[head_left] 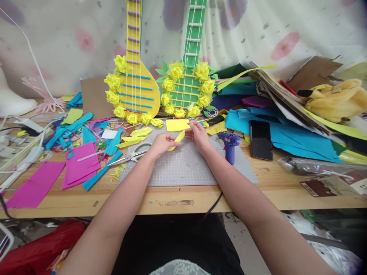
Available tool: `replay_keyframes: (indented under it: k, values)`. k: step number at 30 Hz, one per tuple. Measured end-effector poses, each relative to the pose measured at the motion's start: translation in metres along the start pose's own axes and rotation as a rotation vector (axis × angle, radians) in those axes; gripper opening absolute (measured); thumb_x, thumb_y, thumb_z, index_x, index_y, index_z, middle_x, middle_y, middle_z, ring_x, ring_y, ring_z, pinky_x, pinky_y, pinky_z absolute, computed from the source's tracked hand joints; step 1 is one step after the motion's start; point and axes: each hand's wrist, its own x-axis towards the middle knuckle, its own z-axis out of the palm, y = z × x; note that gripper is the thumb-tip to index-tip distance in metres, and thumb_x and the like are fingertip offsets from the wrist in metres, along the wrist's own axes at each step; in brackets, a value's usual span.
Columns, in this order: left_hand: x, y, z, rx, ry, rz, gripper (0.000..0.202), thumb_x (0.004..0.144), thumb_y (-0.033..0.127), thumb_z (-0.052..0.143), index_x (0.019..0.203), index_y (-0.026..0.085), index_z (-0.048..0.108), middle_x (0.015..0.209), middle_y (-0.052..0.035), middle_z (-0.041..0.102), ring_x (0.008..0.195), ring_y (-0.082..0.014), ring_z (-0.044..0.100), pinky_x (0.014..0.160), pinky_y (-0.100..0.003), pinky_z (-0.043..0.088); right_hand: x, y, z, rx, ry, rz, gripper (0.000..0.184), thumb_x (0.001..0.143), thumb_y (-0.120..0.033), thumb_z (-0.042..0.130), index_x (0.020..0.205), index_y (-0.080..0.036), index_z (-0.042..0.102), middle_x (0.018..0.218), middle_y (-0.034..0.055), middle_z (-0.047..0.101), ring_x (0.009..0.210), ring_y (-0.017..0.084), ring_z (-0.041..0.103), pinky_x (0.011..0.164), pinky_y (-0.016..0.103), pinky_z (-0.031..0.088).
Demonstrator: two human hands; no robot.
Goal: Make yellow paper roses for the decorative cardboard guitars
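Between my two hands, above the grey cutting mat (183,172), is a narrow folded piece of yellow paper (180,137). The fingers of my left hand (164,145) pinch its lower end. My right hand (198,136) has its fingertips closed at the upper end. Just behind lies a flat stack of yellow paper (177,125). Left of my left hand are scissors (133,154) with grey handles and more folded yellow strips (141,132). A blue glue gun (230,145) stands on the mat to the right of my right hand.
A yellow paper guitar (140,84) and a green one (187,82), both trimmed with yellow flowers, lean at the back. Magenta sheets (82,164) and blue scraps lie left. On the right are a phone (261,140), blue paper (304,137) and stacked cardboard.
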Motion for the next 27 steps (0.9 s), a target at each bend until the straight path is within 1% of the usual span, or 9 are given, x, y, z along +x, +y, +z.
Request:
replay_keyframes:
  k: [2, 4, 6, 8, 11, 16, 21, 22, 27]
  values:
    - [0.002, -0.004, -0.001, 0.004, 0.024, 0.05, 0.028, 0.047, 0.021, 0.077, 0.066, 0.012, 0.058, 0.055, -0.0003, 0.062, 0.051, -0.0108, 0.056, 0.057, -0.026, 0.044, -0.003, 0.0, 0.001, -0.026, -0.115, 0.024, 0.041, 0.06, -0.042, 0.066, 0.09, -0.021, 0.046, 0.06, -0.0051, 0.057, 0.055, 0.011, 0.058, 0.059, 0.026, 0.048]
    - [0.005, -0.009, -0.001, 0.049, 0.052, 0.127, 0.03, 0.047, 0.025, 0.077, 0.068, 0.013, 0.059, 0.057, 0.0002, 0.061, 0.051, -0.0103, 0.055, 0.055, -0.024, 0.043, -0.005, 0.002, 0.001, -0.056, -0.172, 0.017, 0.047, 0.051, -0.035, 0.073, 0.088, -0.02, 0.047, 0.053, -0.0084, 0.053, 0.051, 0.009, 0.056, 0.057, 0.023, 0.046]
    - [0.007, -0.013, 0.001, 0.109, 0.071, 0.212, 0.033, 0.049, 0.029, 0.077, 0.074, 0.013, 0.061, 0.061, -0.0002, 0.062, 0.053, -0.0104, 0.055, 0.053, -0.023, 0.043, -0.005, 0.004, 0.002, -0.071, -0.139, -0.011, 0.046, 0.049, -0.032, 0.073, 0.084, -0.02, 0.047, 0.048, -0.0111, 0.047, 0.047, 0.008, 0.053, 0.054, 0.022, 0.044]
    - [0.006, -0.014, 0.003, 0.115, 0.05, 0.244, 0.033, 0.056, 0.035, 0.072, 0.08, 0.014, 0.063, 0.068, -0.0024, 0.064, 0.06, -0.0124, 0.058, 0.053, -0.023, 0.045, -0.005, 0.006, 0.002, -0.074, -0.085, -0.037, 0.042, 0.05, -0.032, 0.072, 0.081, -0.02, 0.046, 0.047, -0.0114, 0.047, 0.045, 0.007, 0.052, 0.052, 0.022, 0.044]
    - [0.004, -0.012, 0.005, 0.075, 0.011, 0.192, 0.026, 0.067, 0.039, 0.064, 0.075, 0.014, 0.063, 0.068, -0.0037, 0.065, 0.065, -0.0142, 0.061, 0.056, -0.024, 0.048, -0.003, 0.007, 0.001, -0.063, -0.052, -0.063, 0.04, 0.052, -0.032, 0.069, 0.081, -0.02, 0.044, 0.05, -0.0099, 0.052, 0.046, 0.008, 0.053, 0.053, 0.022, 0.044]
    - [0.005, -0.011, 0.004, 0.03, 0.06, 0.142, 0.025, 0.066, 0.038, 0.065, 0.069, 0.014, 0.061, 0.059, -0.0019, 0.063, 0.06, -0.0146, 0.062, 0.056, -0.025, 0.048, -0.001, 0.007, -0.001, -0.025, 0.018, -0.095, 0.043, 0.051, -0.033, 0.071, 0.081, -0.021, 0.043, 0.053, -0.0088, 0.055, 0.047, 0.008, 0.054, 0.053, 0.023, 0.045]
    - [0.005, -0.01, -0.001, 0.256, 0.193, 0.213, 0.034, 0.066, 0.046, 0.063, 0.055, 0.016, 0.052, 0.045, 0.0011, 0.057, 0.041, -0.0097, 0.051, 0.047, -0.022, 0.043, 0.001, 0.007, -0.003, 0.021, 0.071, -0.091, 0.046, 0.048, -0.034, 0.073, 0.081, -0.021, 0.042, 0.053, -0.0085, 0.056, 0.05, 0.009, 0.056, 0.055, 0.023, 0.046]
    - [0.004, -0.009, -0.002, 0.268, 0.19, 0.218, 0.035, 0.066, 0.046, 0.063, 0.054, 0.016, 0.051, 0.044, 0.0012, 0.056, 0.04, -0.0094, 0.051, 0.046, -0.022, 0.043, 0.002, 0.007, -0.003, 0.025, 0.08, -0.087, 0.047, 0.048, -0.034, 0.073, 0.081, -0.021, 0.042, 0.054, -0.0085, 0.056, 0.05, 0.009, 0.057, 0.055, 0.023, 0.046]
    - [0.002, -0.006, -0.006, 0.13, 0.033, 0.116, 0.025, 0.069, 0.037, 0.063, 0.064, 0.014, 0.056, 0.053, -0.0014, 0.061, 0.048, -0.0109, 0.058, 0.049, -0.023, 0.047, 0.004, 0.011, -0.004, 0.062, 0.126, -0.066, 0.049, 0.047, -0.034, 0.073, 0.082, -0.021, 0.041, 0.055, -0.0076, 0.058, 0.05, 0.01, 0.057, 0.053, 0.022, 0.045]
